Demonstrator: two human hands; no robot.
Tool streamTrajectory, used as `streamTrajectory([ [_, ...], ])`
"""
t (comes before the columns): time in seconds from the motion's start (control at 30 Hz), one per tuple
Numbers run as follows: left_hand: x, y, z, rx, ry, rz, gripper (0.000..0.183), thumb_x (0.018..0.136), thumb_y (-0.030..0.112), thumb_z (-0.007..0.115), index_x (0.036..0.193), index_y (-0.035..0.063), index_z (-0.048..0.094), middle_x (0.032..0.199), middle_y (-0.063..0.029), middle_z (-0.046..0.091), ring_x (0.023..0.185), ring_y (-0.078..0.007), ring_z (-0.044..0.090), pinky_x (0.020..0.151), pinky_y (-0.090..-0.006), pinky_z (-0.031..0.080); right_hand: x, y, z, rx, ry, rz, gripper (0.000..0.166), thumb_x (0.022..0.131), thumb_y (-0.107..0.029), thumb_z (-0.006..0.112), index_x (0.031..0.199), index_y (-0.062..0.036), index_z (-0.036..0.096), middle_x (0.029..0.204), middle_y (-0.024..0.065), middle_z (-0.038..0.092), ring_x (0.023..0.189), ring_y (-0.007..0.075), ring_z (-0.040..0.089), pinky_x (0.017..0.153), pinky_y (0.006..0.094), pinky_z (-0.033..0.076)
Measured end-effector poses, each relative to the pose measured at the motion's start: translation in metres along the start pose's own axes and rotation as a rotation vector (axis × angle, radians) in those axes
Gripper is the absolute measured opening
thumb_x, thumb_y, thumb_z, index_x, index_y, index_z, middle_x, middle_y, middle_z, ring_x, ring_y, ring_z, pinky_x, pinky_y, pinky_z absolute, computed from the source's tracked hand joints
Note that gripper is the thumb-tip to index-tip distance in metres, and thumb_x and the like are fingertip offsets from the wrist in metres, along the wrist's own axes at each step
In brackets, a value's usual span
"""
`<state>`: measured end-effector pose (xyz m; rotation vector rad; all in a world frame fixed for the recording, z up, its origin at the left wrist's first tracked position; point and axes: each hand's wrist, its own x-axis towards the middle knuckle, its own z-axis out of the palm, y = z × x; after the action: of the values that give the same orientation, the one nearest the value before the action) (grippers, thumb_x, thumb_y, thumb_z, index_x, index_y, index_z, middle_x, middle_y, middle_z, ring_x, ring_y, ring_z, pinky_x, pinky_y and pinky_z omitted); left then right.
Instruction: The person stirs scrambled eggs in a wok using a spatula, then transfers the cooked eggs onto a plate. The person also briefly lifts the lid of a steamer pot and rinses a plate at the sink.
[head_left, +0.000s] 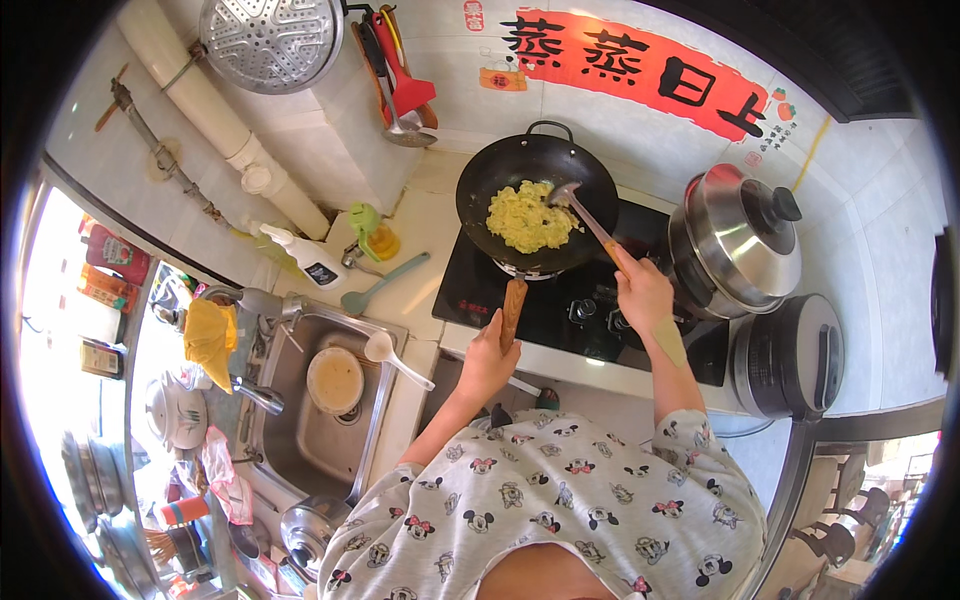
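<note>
A black wok (480, 180) with a wooden handle stands on the black glass gas cooktop (465, 300). Scrambled egg, yellow with green bits, (529, 217) lies in its middle. Around the wok's wooden handle my left hand (487, 358) is closed. My right hand (645, 296) grips the wooden end of a metal cooking ladle (592, 214); the ladle's head rests in the wok at the upper right edge of the egg. A tan patch is on my right wrist.
Right of the wok stands a lidded steel pot (739, 240), beside a round electric cooker (787, 356). The sink (322, 457) at left holds a bowl (335, 381). A white spoon (397, 360) crosses its rim; a teal spoon (386, 281) and a spray bottle (304, 259) lie behind.
</note>
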<state>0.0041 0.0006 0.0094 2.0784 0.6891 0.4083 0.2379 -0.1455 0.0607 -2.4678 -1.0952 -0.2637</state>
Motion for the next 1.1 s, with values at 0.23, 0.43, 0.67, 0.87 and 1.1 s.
streamTrajectory([
  [0.23,0.002,-0.012,0.006,0.006,0.078,0.083,0.064,0.079,0.015,0.066,0.134,-0.0066,0.042,0.098,-0.0280,0.063,0.090,-0.0402,0.064,0.078,-0.0401,0.051,0.015,-0.004,0.029,0.364,0.092,-0.010,0.042,0.086,-0.020,0.063,0.127,-0.0145,0.058,0.097,0.0168,0.066,0.085,0.0356,0.064,0.078,0.0409,0.051],
  [0.43,0.003,-0.009,0.006,-0.007,0.053,0.075,0.064,0.079,0.015,0.066,0.134,-0.0066,0.041,0.099,-0.0277,0.063,0.091,-0.0405,0.064,0.079,-0.0403,0.051,0.055,0.015,0.062,0.549,-0.062,0.300,0.043,0.088,-0.019,0.060,0.129,-0.0067,0.054,0.104,0.0187,0.067,0.087,0.0308,0.067,0.080,0.0360,0.051],
  [0.67,0.002,-0.014,0.006,0.008,0.073,0.100,0.063,0.079,0.014,0.066,0.133,-0.0073,0.041,0.101,-0.0287,0.061,0.092,-0.0424,0.062,0.079,-0.0420,0.050,0.051,0.023,0.037,1.339,-0.538,0.743,0.034,0.095,-0.026,0.052,0.127,-0.0129,0.054,0.066,-0.0008,0.048,0.043,0.0036,0.034,0.036,0.0184,0.023],
  [0.87,0.003,-0.015,0.006,0.018,0.060,0.118,0.064,0.079,0.014,0.066,0.132,-0.0098,0.040,0.102,-0.0300,0.060,0.091,-0.0450,0.061,0.078,-0.0450,0.050,0.042,0.046,0.013,1.629,-0.768,0.973,0.030,0.097,-0.027,0.050,0.122,-0.0121,0.050,0.070,0.0007,0.049,0.043,0.0006,0.033,0.034,0.0148,0.022],
  [1.1,0.003,-0.016,0.007,-0.007,0.066,0.110,0.063,0.079,0.012,0.066,0.131,-0.0099,0.040,0.100,-0.0294,0.060,0.088,-0.0443,0.061,0.077,-0.0451,0.050,-0.016,0.010,-0.056,0.859,-0.541,0.400,0.042,0.093,-0.016,0.055,0.133,-0.0065,0.053,0.068,-0.0022,0.051,0.055,0.0043,0.043,0.048,0.0198,0.035],
])
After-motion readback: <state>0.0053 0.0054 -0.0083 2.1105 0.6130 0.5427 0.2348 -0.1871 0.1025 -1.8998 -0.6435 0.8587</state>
